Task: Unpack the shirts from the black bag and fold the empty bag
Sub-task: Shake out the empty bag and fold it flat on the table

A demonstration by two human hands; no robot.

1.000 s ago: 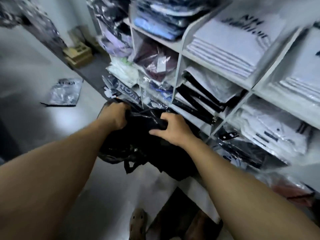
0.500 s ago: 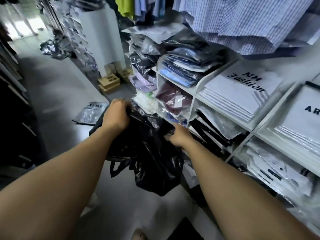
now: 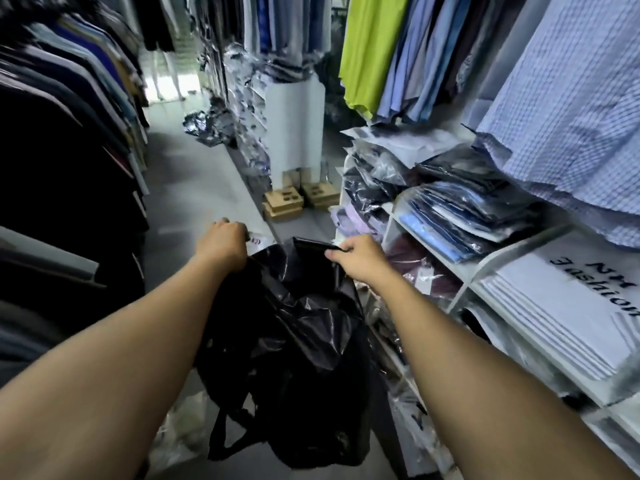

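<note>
A crumpled black plastic bag (image 3: 294, 358) hangs in the air in front of me, its handle loops dangling at the bottom. My left hand (image 3: 223, 242) grips the bag's upper left edge with curled fingers. My right hand (image 3: 358, 256) pinches the upper right edge, where a flat black fold sticks out. Whether anything is inside the bag cannot be seen. Packed shirts in clear wrappers (image 3: 464, 206) lie stacked on the white shelves to the right.
White shelving (image 3: 485, 268) with folded packs runs along the right. Hanging shirts (image 3: 571, 98) droop above it. A dark clothes rack (image 3: 62, 150) lines the left. The grey floor aisle (image 3: 194, 181) runs ahead, with wooden blocks (image 3: 284, 202) and wrapped packs (image 3: 207, 128) on it.
Both hands lifted the black bag up and away from the low shelf. The view rose from the floor to the aisle. The bag now hangs stretched between the hands.
</note>
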